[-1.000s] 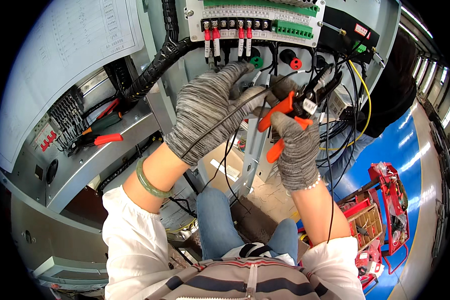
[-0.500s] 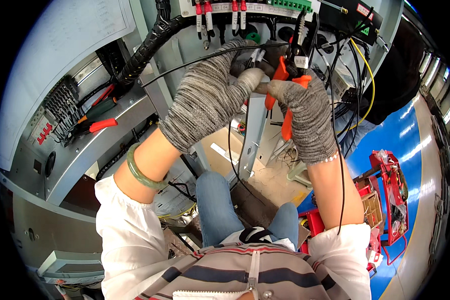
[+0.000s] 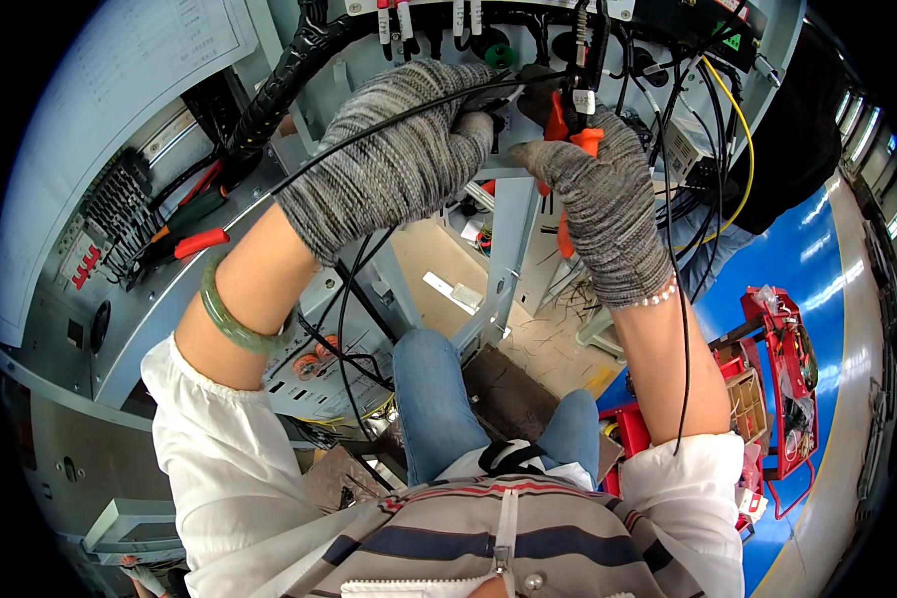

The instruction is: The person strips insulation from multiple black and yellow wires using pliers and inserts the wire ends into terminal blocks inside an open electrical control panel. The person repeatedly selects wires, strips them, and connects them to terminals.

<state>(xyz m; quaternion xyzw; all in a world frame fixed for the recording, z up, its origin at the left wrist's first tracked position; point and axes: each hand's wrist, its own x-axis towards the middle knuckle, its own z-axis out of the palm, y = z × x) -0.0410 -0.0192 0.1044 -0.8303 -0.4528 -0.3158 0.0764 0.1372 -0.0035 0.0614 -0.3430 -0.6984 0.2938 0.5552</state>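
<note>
My right hand (image 3: 608, 194), in a grey knit glove, is closed around orange-handled pliers (image 3: 587, 142). Their dark jaws point up toward the cabinet, and a white label sits near the pivot. My left hand (image 3: 394, 149), gloved alike, is to the left with its fingers curled around a black wire (image 3: 399, 122). This wire crosses over the back of that hand and reaches the plier jaws. Dark fingertips partly hide the grip, and thin wire ends show beside them. Another black cable (image 3: 344, 319) hangs below my left wrist.
A cabinet frame with a wrapped cable bundle (image 3: 279, 95) stands ahead. On the left ledge lie red-handled tools (image 3: 201, 243) beside terminal blocks (image 3: 120, 214). Loose black cables and a yellow wire (image 3: 749, 149) hang at right. A red tool cart (image 3: 792, 369) stands on blue floor.
My left hand has moved left, away from the pliers, with the black wire. The hanging black cable has swung left. My right hand still grips the pliers, slightly shifted.
</note>
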